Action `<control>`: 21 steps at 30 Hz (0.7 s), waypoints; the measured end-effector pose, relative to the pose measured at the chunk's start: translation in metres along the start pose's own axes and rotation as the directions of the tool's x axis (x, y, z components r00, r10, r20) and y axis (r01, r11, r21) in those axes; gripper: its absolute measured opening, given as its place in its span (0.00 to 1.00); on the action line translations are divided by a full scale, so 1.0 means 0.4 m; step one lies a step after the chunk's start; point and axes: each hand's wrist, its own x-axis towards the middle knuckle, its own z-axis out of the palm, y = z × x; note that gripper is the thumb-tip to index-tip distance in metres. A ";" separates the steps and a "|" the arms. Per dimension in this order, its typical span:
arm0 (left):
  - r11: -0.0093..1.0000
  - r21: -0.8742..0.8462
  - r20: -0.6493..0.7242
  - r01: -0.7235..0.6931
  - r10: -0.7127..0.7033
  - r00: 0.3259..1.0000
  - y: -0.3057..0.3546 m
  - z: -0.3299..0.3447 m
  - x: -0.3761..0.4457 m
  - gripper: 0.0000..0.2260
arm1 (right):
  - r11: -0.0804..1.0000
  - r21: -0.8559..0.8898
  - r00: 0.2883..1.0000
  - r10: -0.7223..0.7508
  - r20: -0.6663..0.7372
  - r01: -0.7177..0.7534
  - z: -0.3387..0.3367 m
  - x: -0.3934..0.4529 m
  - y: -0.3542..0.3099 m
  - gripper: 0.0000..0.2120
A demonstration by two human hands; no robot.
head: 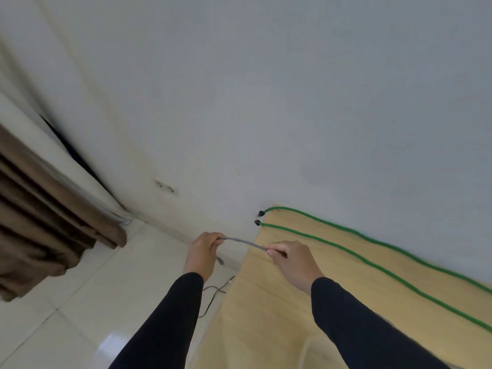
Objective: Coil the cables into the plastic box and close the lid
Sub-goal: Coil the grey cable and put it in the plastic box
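A short stretch of grey cable (243, 242) spans between my two hands in front of the white wall. My left hand (203, 251) grips one part of it, and a plug end (220, 260) hangs just below that fist. My right hand (291, 258) pinches the cable's other side between thumb and fingers. A thin black cable (210, 296) lies on the floor tiles below my left forearm. The plastic box and its lid are out of view.
A yellow mat (269, 315) covers the floor on the right, with a green cord (372, 262) running along it in two lines near the wall. A brown curtain (45, 222) hangs at the left. White tiles (80, 315) cover the left floor.
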 end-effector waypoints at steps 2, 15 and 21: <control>1.000 -0.022 0.036 -0.003 0.004 0.999 -0.011 -0.016 0.023 0.08 | 1.000 0.007 0.999 0.021 -0.032 -0.021 0.013 0.018 -0.001 0.11; 0.503 -0.793 0.432 0.343 0.067 0.900 0.373 -0.007 0.065 0.15 | 0.988 0.133 0.839 0.003 -0.544 0.083 -0.296 0.023 -0.150 0.10; -0.058 -0.875 0.431 0.480 0.355 0.829 0.698 0.005 -0.001 0.15 | 0.992 0.053 0.766 -0.055 -0.640 0.115 -0.488 -0.121 -0.150 0.12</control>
